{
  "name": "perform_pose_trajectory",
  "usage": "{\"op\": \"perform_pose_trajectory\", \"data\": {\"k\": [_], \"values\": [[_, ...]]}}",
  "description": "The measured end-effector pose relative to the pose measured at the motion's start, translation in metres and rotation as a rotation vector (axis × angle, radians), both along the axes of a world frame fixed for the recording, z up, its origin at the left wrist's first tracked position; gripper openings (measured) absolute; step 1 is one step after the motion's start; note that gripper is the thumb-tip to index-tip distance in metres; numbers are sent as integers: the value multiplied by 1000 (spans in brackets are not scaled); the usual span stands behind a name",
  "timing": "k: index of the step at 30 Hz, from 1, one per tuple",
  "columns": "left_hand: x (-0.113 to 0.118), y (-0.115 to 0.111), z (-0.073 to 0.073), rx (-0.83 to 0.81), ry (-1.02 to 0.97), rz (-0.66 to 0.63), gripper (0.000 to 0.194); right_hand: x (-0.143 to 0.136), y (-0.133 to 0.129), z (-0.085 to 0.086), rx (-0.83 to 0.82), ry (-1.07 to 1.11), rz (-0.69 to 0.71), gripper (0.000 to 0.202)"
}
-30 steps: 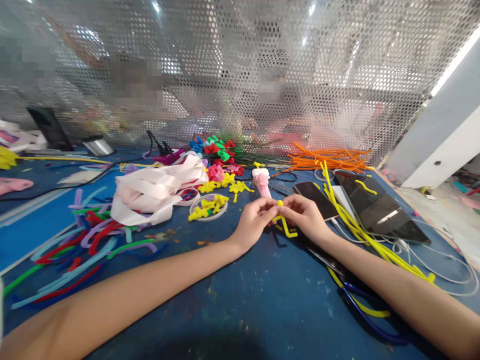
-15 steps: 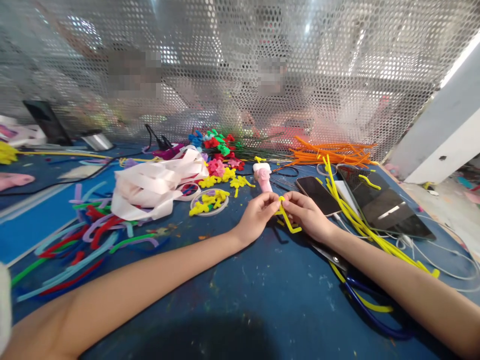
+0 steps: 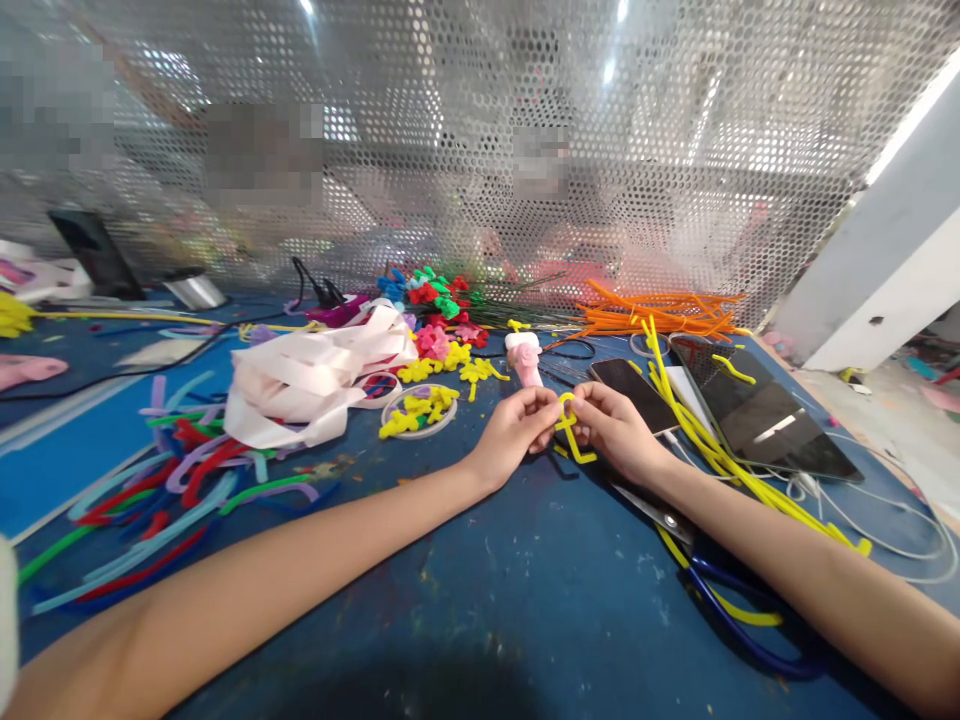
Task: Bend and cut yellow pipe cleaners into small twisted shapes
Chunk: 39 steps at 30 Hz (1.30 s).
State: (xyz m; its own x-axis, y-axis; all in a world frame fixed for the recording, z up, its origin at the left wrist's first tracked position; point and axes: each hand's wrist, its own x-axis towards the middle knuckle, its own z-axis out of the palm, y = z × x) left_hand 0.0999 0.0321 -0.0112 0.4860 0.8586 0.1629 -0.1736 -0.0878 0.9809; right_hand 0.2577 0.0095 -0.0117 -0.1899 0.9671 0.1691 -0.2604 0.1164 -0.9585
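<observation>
Between my two hands is a yellow pipe cleaner point(image 3: 579, 447), bent into a small loop at the top with a tail angled at its lower end. My left hand point(image 3: 516, 432) pinches it from the left side. On the other side, the fingers of my right hand point(image 3: 616, 425) are closed on it near the loop. Just behind my hands stands a pink and white object point(image 3: 523, 355) whose kind I cannot make out. Under my right forearm lie scissors with blue handles point(image 3: 739, 640), partly covered by the arm.
Yellow pipe cleaners point(image 3: 712, 455), a phone point(image 3: 634, 392) and a tablet point(image 3: 780, 420) lie at right. Orange pipe cleaners point(image 3: 660, 315) lie behind. A round dish point(image 3: 451, 412) of yellow pieces, white ribbon point(image 3: 300, 385) and mixed pipe cleaners point(image 3: 161, 520) are at left.
The loop at the top of the yellow pipe cleaner shows more openly between my fingers, and its tail has shifted slightly left. Both hands stay in nearly the same place.
</observation>
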Motion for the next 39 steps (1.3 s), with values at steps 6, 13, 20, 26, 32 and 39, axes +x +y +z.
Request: {"op": "perform_pose_trajectory", "data": {"k": [6,13,20,26,32,39], "values": [[1,1,-2,-14,-49,-19,23,-2,-2,0,10,-12,8,27],[0,-3,0,22,-28,53,25,0,-1,5,17,-45,-157,31],[-2,-17,5,340,164,190,27,-3,-4,3,3,-17,-165,33],[-7,-13,7,527,312,295,23,-4,-6,4,-43,-5,-120,35],[-18,-11,12,986,473,362,16,-8,-9,5,-280,51,226,55],[-23,-12,12,1155,527,393,15,-9,-14,7,-298,137,363,40]]}}
